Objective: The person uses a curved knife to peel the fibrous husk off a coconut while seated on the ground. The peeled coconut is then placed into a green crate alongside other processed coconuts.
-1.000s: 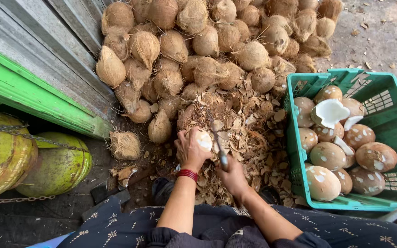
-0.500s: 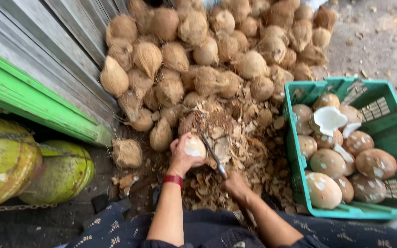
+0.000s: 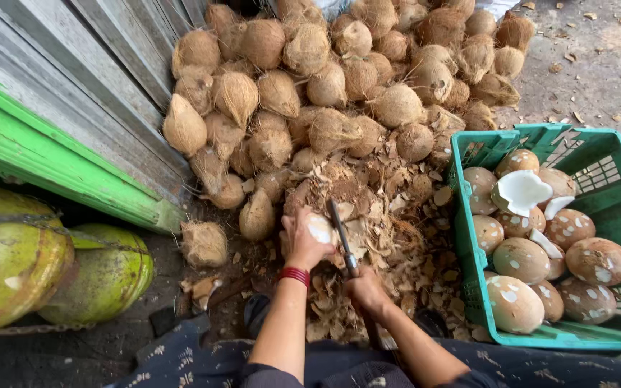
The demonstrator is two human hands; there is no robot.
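My left hand point(image 3: 302, 243) grips a partly peeled coconut point(image 3: 320, 229) with a pale patch showing, held low over a heap of husk chips point(image 3: 389, 244). A red band circles that wrist. My right hand point(image 3: 365, 289) is closed around the handle of a knife point(image 3: 342, 241), whose blade points up and rests against the coconut's right side. Both forearms reach forward from the bottom of the head view.
A big pile of brown husked coconuts point(image 3: 339, 86) fills the ground ahead. A green plastic crate point(image 3: 612, 172) on the right holds several peeled coconuts and white shell pieces. Green metal cylinders point(image 3: 44, 266) lie at the left under a green ledge point(image 3: 52, 165) and grey wall.
The camera view has dipped and shifted slightly. My hands keep the same hold; the knife blade stays at the coconut, moved a little along its side.
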